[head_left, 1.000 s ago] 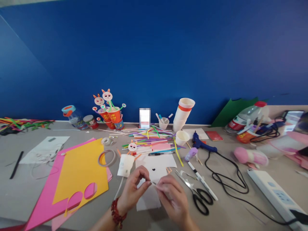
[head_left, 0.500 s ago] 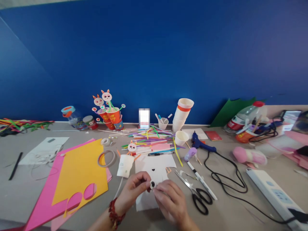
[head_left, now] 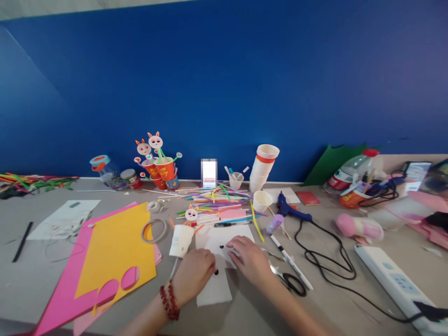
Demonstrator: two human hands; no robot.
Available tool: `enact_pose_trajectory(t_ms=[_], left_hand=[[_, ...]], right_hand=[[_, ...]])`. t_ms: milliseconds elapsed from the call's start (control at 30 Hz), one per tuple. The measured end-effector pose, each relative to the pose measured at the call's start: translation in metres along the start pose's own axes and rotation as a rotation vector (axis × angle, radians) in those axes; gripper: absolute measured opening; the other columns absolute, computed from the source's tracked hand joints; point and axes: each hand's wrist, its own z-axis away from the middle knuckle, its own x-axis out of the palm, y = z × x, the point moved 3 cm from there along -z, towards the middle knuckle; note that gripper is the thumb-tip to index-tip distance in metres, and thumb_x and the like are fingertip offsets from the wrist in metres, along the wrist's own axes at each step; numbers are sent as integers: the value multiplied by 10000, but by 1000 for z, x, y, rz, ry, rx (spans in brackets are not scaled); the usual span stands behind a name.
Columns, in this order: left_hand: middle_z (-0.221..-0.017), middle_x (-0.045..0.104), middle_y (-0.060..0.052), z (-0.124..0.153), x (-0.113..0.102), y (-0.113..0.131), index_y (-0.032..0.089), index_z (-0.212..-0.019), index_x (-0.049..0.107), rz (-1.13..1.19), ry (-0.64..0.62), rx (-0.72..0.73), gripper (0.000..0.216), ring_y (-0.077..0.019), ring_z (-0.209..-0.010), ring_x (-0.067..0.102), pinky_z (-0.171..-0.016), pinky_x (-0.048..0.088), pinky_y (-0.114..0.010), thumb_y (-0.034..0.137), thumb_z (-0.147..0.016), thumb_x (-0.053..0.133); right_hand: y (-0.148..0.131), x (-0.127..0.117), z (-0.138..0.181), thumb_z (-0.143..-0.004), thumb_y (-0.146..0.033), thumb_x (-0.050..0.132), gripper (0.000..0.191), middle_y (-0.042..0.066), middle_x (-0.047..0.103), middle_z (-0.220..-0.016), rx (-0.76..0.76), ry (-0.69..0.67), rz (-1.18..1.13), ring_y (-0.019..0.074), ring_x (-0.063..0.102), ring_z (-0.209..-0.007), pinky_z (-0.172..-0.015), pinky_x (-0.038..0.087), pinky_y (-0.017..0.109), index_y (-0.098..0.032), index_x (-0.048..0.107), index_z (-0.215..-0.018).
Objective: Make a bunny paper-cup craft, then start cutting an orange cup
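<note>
My left hand (head_left: 196, 272), red beads round its wrist, has its fingers closed at a small white paper piece with a black mark (head_left: 216, 272), over the white paper (head_left: 213, 296). Reaching in from the right, my right hand (head_left: 249, 259) has thumb and forefinger apart beside a small black heart-like shape (head_left: 221, 247) on that paper; nothing shows between them. A white paper cup (head_left: 182, 240) lies tipped just beyond my left hand, a rabbit-face cutout (head_left: 191, 213) behind it. Black-handled scissors (head_left: 294, 283) lie right of my right forearm, which partly covers them.
Yellow card (head_left: 119, 252) over pink sheets and a tape roll (head_left: 154, 230) lie left. Pipe cleaners (head_left: 224, 205) spread behind the paper. On the right are a white marker (head_left: 292, 263), a blue glue gun (head_left: 294, 210) with its black cord and a power strip (head_left: 395, 284).
My right hand has let go of the small marked piece and moved up and right towards the black shape, its forearm now across the scissors. My left hand has shifted slightly left with the piece.
</note>
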Motion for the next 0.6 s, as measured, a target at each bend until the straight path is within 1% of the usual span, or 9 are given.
enact_pose_trajectory(t_ms=[67, 133, 300, 467, 600], left_hand=[[-877, 682, -69, -1, 1, 1, 167, -860, 632, -32, 23, -4, 116, -249, -851, 643, -740, 440, -330, 160, -916, 530], [-876, 676, -62, -2, 1, 0, 174, -870, 625, -23, 55, -6, 140, -238, -845, 645, -736, 447, -321, 148, -930, 502], [-910, 655, -51, 1, -2, -5, 197, -947, 608, 125, 136, -20, 209, -199, -828, 650, -747, 473, -295, 173, -980, 402], [-1020, 647, -58, -1, -1, -1, 204, -1063, 596, 196, 112, -60, 178, -211, -919, 654, -821, 504, -313, 199, -964, 449], [-1125, 632, -69, -4, 0, 4, 214, -1174, 565, 180, 96, -89, 243, -225, -969, 652, -864, 514, -340, 195, -945, 486]], right_hand=[[3, 8, -8, -849, -79, 599, 220, 63, 687, -1011, 27, -57, 35, 234, 634, -957, -813, 513, 330, -217, 659, -1011], [3, 14, -13, -834, -65, 595, 239, 61, 671, -1013, 42, -76, 46, 237, 620, -970, -814, 499, 326, -221, 660, -1004], [2, 19, -15, -802, -51, 575, 227, 53, 639, -992, 78, -80, 11, 228, 588, -968, -820, 463, 310, -215, 636, -947], [6, 22, -12, -768, -47, 552, 227, 53, 636, -962, 130, -63, -83, 223, 568, -942, -817, 432, 299, -213, 604, -913], [8, 25, -9, -740, -27, 534, 247, 40, 640, -903, 176, -43, -213, 212, 575, -890, -797, 419, 294, -216, 596, -886]])
